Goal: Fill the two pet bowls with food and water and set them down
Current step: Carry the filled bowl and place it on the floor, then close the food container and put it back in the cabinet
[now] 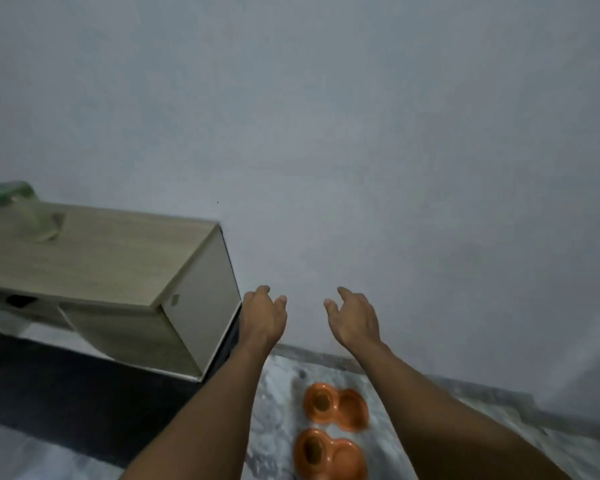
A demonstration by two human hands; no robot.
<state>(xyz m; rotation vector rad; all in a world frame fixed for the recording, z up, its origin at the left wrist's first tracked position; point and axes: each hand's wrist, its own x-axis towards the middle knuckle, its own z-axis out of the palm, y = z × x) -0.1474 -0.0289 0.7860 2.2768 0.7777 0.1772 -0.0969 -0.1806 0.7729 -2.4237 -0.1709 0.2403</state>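
Observation:
Two orange double pet bowls lie on the pale floor below me, one (336, 405) nearer the wall and one (329, 454) closer to me at the bottom edge. The left compartment of each holds something dark brown; what the right compartments hold I cannot tell. My left hand (263, 315) and my right hand (354, 317) are stretched forward, high above the bowls and in front of the wall. Both hands are empty, with fingers loosely apart and curled. Neither hand touches a bowl.
A light wooden cabinet (94, 258) stands on the left against the grey wall (326, 133), close beside my left hand. A blurred green object (11, 194) rests on the cabinet's far left. A dark mat (49, 393) lies on the floor below the cabinet.

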